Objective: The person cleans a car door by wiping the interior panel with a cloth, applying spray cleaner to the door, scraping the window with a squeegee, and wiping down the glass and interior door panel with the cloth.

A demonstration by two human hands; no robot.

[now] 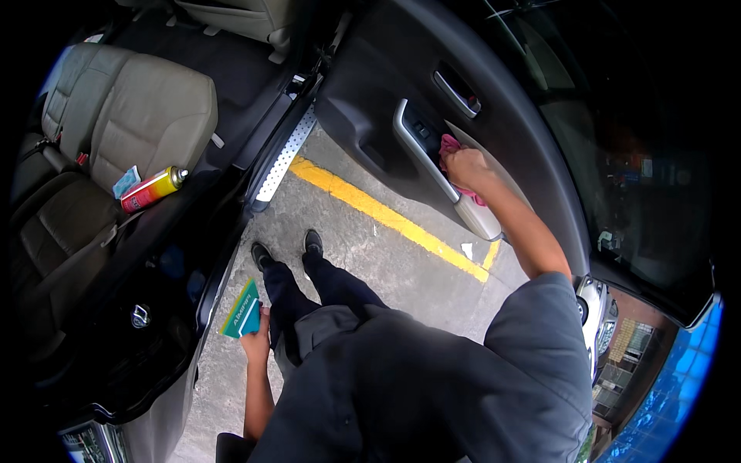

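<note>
My right hand (pixel 468 166) presses a bunched pink cloth (pixel 448 146) against the inner panel of an open car door (pixel 370 81), between the armrest (pixel 479 219) and the panel, near the window switch (pixel 421 129). The silver door pull (pixel 457 92) is above it. Low beside my legs, my left hand (pixel 256 335) grips a flat teal squeegee-like card (pixel 243 312) with a yellow-green edge and lettering. On the beige rear seat (pixel 153 110) side lie a red and yellow aerosol can (pixel 151 190) and, touching it, a crumpled light-blue cloth or wipe (pixel 126 180).
A dotted metal running board (pixel 286 156) edges the car's doorway. Yellow paint lines (pixel 382 214) and a white scrap (pixel 467 250) are on the concrete floor. The car body, with a door latch striker (pixel 140 316), stands left; another car (pixel 596 312) is beyond the door.
</note>
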